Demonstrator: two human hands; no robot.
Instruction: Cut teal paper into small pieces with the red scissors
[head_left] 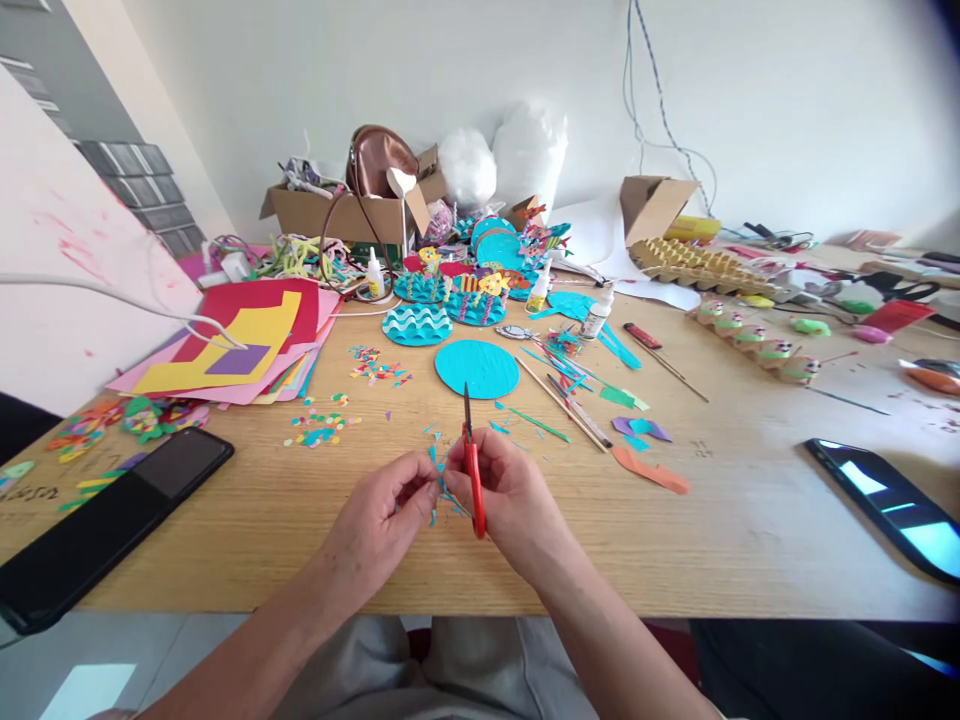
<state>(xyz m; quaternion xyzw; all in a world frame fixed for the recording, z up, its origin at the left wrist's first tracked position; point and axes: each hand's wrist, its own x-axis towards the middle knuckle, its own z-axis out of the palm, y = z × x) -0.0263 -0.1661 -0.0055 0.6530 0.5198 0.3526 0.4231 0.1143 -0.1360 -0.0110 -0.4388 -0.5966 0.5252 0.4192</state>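
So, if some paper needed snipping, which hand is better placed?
Probably the right hand: it holds the red scissors, blades pointing forward. The left hand is close by, fingertips together near small blue scraps; whether it grips one is unclear.

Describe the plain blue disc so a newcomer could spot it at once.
On the wooden desk, find the red scissors in the right hand. Their blades point toward the blue disc, which, unlike the wave-trimmed disc behind it to the left, has a bare top.
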